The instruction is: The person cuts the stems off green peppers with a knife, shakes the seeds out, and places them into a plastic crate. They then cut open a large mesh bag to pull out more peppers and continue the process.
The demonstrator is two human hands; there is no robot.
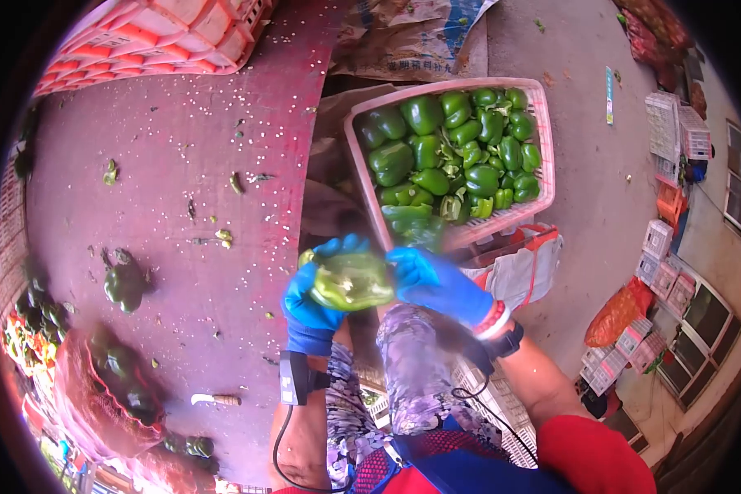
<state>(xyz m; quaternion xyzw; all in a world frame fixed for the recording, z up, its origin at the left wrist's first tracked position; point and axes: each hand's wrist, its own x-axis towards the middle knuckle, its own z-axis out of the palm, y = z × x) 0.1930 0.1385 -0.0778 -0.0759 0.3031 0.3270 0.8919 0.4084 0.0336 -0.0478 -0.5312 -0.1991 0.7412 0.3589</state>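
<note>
My left hand [314, 288], in a blue glove, is wrapped round a light green bell pepper [350, 281] held above my lap. From the other side, my gloved right hand [440, 281] curls its fingers against the pepper's right edge; motion blur softens its fingertips. Just beyond my hands stands a pale pink plastic crate [547, 123] filled with green bell peppers [424, 152]. A smeared green shape [416, 230] shows between my right hand and the crate's near corner; its kind is too blurred to tell.
On the reddish surface to the left lie a dark green pepper [124, 281], a small knife [216, 399], scraps and a pink mesh sack [82, 395] of peppers. A large orange-red crate [165, 41] stands far left. Stacked crates [657, 239] and an orange sack [617, 313] are at right.
</note>
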